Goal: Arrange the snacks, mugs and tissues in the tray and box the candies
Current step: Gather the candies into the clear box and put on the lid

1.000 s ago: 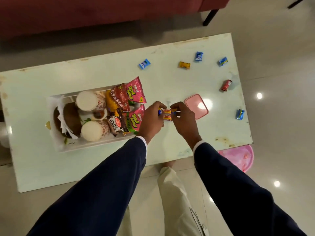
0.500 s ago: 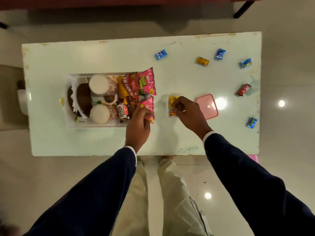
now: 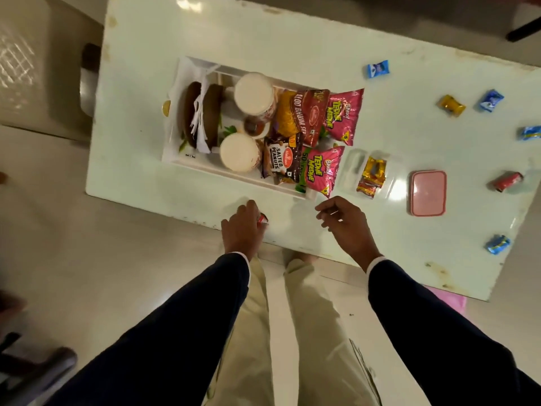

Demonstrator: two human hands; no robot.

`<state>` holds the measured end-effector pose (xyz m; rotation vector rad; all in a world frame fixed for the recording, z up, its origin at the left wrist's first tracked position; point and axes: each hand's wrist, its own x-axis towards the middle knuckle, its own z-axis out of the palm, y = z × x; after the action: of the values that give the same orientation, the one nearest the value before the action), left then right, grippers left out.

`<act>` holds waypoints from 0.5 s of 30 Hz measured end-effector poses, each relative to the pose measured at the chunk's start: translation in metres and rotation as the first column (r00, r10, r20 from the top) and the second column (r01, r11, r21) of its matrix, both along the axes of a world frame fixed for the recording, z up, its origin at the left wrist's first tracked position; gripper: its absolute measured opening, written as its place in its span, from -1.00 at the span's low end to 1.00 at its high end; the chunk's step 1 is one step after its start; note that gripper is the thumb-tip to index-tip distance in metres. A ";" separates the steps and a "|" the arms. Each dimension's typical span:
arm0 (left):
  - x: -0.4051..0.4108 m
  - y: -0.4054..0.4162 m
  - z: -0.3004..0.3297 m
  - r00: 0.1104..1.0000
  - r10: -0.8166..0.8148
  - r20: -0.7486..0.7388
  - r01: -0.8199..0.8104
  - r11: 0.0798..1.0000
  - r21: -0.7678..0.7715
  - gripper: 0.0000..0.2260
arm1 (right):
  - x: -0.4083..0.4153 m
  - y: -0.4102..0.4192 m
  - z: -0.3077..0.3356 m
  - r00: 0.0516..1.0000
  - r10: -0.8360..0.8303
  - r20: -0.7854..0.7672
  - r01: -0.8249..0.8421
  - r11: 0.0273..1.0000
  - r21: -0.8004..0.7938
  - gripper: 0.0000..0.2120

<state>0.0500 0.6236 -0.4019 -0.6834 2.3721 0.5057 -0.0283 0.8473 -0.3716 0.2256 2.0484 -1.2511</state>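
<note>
Two hands over the near edge of the pale table [image 3: 292, 39]. Left hand [image 3: 243, 230]: fingers curled down onto one red candy [image 3: 262, 218] at the table's edge, pinching it. Right hand [image 3: 345, 224]: loosely half-open, fingers bent, holding nothing that I can see, hovering just in front of the tray's near corner.

One white tray [image 3: 234, 174], filled. Contents, counted:
- Two mugs, seen from above, the farther mug [image 3: 254, 93] and the nearer mug [image 3: 240, 151], side by side in the middle.
- One brown tissue holder [image 3: 212, 112] with white tissues [image 3: 197, 118] standing in it, at the left end.
- Two pink Tedhe Medhe packets, upper packet [image 3: 342, 115] and lower packet [image 3: 320, 171], both overhanging the right end.
- One red bhujia packet [image 3: 310, 115], one yellow snack packet [image 3: 287, 115] beside it, one salted peanuts packet [image 3: 278, 161].

One clear candy box [image 3: 351, 168], open, just right of the tray, holding yellow-and-red candies [image 3: 371, 177]; their exact number I cannot tell. One pink lid [image 3: 427, 192] lying flat further right, apart from the box.

Loose candies scattered on the right half of the table, seven:
- Five blue: [image 3: 377, 68], [image 3: 491, 100], [image 3: 531, 132], [image 3: 497, 244].
- Correction to count: four blue, one gold candy [image 3: 450, 105], one red wrapped candy [image 3: 506, 181]; six in all.
</note>
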 end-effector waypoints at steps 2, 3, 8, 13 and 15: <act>-0.006 -0.004 -0.005 0.999 0.018 -0.029 -0.016 0.998 0.059 -0.78 | -0.007 0.005 0.003 1.000 0.013 -0.006 -0.013 1.000 0.013 -0.80; -0.010 -0.007 -0.005 0.999 0.041 -0.025 -0.037 0.992 0.121 -0.78 | -0.014 0.007 0.005 1.000 0.014 -0.013 -0.014 1.000 0.015 -0.79; -0.046 -0.012 0.021 0.992 0.112 -0.061 -0.048 0.772 0.634 -0.79 | -0.074 0.017 0.015 0.992 -0.070 -0.106 0.072 0.997 0.020 -0.75; -0.117 -0.007 0.058 0.873 0.274 -0.402 0.097 0.711 0.696 -0.78 | -0.144 0.022 0.022 0.952 -0.130 -0.276 0.145 0.989 0.037 -0.72; -0.148 -0.002 0.066 0.839 0.349 -0.418 0.077 0.684 0.725 -0.78 | -0.172 0.023 0.020 0.932 -0.117 -0.342 0.155 0.984 0.085 -0.75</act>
<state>-0.0979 0.6220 -0.3356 -0.3664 2.2769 1.7969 -0.2002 0.8705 -0.3513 0.2209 2.4354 -1.3343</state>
